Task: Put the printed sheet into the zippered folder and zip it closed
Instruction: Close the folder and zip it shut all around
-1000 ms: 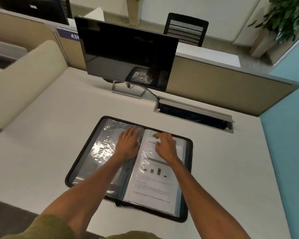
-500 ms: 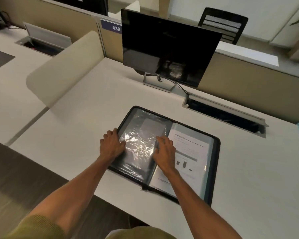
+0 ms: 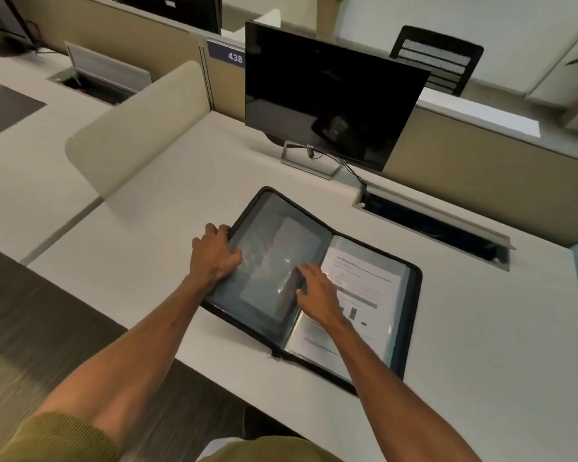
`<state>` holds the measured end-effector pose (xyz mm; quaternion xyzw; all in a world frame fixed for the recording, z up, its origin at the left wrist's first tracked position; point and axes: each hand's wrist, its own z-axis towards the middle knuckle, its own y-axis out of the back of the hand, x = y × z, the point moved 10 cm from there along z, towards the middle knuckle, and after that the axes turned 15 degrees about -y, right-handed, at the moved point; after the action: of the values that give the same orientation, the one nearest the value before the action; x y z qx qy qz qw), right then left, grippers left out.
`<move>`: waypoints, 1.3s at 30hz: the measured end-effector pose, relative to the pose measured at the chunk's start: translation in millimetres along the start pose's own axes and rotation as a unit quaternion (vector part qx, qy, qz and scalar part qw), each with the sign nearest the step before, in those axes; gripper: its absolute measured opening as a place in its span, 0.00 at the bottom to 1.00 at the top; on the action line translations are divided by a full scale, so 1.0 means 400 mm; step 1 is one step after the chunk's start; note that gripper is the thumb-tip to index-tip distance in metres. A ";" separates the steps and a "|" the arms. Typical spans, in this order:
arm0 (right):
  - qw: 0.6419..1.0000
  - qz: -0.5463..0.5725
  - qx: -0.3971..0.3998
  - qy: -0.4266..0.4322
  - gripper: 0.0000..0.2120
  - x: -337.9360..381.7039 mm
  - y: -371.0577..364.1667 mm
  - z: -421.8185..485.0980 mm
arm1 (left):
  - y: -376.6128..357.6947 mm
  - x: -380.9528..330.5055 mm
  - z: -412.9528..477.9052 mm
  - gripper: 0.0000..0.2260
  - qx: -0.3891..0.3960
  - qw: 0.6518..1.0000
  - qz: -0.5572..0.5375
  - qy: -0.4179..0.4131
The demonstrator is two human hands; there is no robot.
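Note:
A black zippered folder (image 3: 412, 315) lies open on the white desk, its left cover raised off the surface. The printed sheet (image 3: 364, 295), with text and a small bar chart, sits under a clear sleeve on the right half. My left hand (image 3: 214, 253) grips the left cover's outer edge, fingers behind it and thumb on the shiny plastic sleeve. My right hand (image 3: 316, 293) rests near the spine with its fingers bent, touching the plastic pages; whether it holds one I cannot tell. A zipper tab (image 3: 273, 354) sticks out at the near end of the spine.
A dark monitor (image 3: 327, 98) on a metal stand is behind the folder, its cable running into an open cable tray (image 3: 431, 225). A beige divider (image 3: 131, 128) stands to the left. Beige partition panels back the desk (image 3: 481, 361), whose near edge runs below the folder.
My left hand slid from the folder's middle to its left edge and gripped it, and that cover has lifted. My right hand moved from the sheet toward the spine. The view shifted left.

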<state>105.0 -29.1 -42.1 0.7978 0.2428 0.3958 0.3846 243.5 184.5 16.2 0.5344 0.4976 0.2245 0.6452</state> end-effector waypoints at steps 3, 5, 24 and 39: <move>0.999 -0.034 -0.007 0.006 0.30 -0.016 0.017 -0.023 | 0.061 -0.059 -0.017 0.24 -0.039 0.999 -0.002 -0.014; 0.999 -0.011 -0.034 0.000 0.29 -0.030 0.048 -0.043 | 0.103 -0.112 -0.030 0.22 -0.068 0.997 -0.006 -0.025; 0.898 0.412 -0.132 -0.076 0.15 -0.303 0.427 -0.211 | -0.051 -0.759 -0.113 0.16 0.007 0.946 -0.085 -0.313; 0.882 0.345 -0.041 -0.318 0.10 -0.742 0.243 -0.249 | -0.529 -0.770 -0.264 0.35 0.267 0.910 0.074 -0.309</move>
<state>-137.3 -249.4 -56.8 0.8975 -0.2000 0.2381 0.3127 -25.4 -88.5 -46.2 0.7647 0.2732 -0.0458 0.5818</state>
